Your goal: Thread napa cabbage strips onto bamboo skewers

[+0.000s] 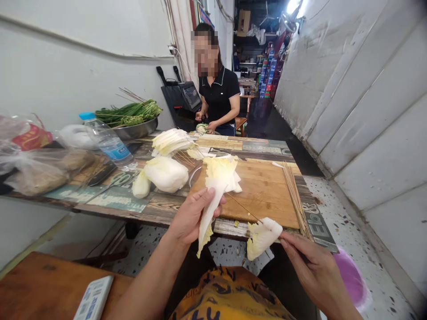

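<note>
My left hand (pixel 193 213) is closed on a long pale cabbage leaf (pixel 213 206), its yellow frilled end pointing away over the cutting board. Low on the right, my right hand (pixel 305 253) pinches the near end of a thin wooden skewer (pixel 245 206). Threaded on that skewer, close to my right fingers, is a folded piece of cabbage leaf (pixel 265 238). The skewer's far end reaches toward the leaf in my left hand; whether it pierces that leaf I cannot tell. More cut white leaf pieces (pixel 236 183) lie on the wooden cutting board (pixel 267 191) behind.
Loose skewers (pixel 295 195) line the board's right edge. Left of it sit a whole cabbage (pixel 167 174), stacked leaves (pixel 171 141), scissors (pixel 120 179), a water bottle (pixel 110 144) and a metal bowl (pixel 136 129) of skewered greens. Across the table a co-worker (pixel 220 98) handles vegetables. A purple basin (pixel 348 275) stands right.
</note>
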The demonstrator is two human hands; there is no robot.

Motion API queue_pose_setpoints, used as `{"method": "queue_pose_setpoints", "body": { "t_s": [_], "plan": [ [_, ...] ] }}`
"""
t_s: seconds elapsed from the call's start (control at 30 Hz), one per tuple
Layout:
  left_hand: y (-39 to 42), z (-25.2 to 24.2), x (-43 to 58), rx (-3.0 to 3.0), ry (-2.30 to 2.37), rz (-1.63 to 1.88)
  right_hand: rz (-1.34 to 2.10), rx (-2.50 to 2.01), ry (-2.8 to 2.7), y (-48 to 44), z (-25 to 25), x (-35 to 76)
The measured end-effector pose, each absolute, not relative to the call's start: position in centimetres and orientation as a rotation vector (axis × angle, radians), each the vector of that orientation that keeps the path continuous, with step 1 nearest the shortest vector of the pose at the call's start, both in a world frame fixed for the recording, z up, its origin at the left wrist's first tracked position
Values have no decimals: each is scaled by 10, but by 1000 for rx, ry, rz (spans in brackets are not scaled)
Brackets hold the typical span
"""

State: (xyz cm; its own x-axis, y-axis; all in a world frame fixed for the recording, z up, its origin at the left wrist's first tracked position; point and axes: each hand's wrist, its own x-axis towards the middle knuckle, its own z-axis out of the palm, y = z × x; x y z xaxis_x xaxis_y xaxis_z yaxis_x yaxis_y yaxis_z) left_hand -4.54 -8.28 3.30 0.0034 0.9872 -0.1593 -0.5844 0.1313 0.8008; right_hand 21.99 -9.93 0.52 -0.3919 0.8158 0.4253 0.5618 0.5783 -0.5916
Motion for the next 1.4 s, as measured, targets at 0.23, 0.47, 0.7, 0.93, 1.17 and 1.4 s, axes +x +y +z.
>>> {"method": "queue_pose_setpoints", "body": {
  "t_s": [0.23, 0.47, 0.7, 0.93, 1.17, 1.4],
  "plan": [
    [-83, 29, -47, 708, 918, 1363, 483, -1091, -2111, -99, 6, 220],
    [-82, 26, -48, 773, 995, 1326, 544, -1125, -2146, -100, 16, 225],
    [-83, 32, -45, 794, 1027, 1309, 639, -1186, -2162, -97, 21, 228],
    [-83, 32, -43, 871, 1105, 1329, 694, -1215, -2134, -97, 24, 227],
    [-82, 30, -38, 965, 1165, 1318, 700, -1227, -2101, -98, 23, 222],
    [-84, 22, -26, 1037, 1184, 1257, 739, -1217, -2043, -94, 23, 215]
  ]
}}
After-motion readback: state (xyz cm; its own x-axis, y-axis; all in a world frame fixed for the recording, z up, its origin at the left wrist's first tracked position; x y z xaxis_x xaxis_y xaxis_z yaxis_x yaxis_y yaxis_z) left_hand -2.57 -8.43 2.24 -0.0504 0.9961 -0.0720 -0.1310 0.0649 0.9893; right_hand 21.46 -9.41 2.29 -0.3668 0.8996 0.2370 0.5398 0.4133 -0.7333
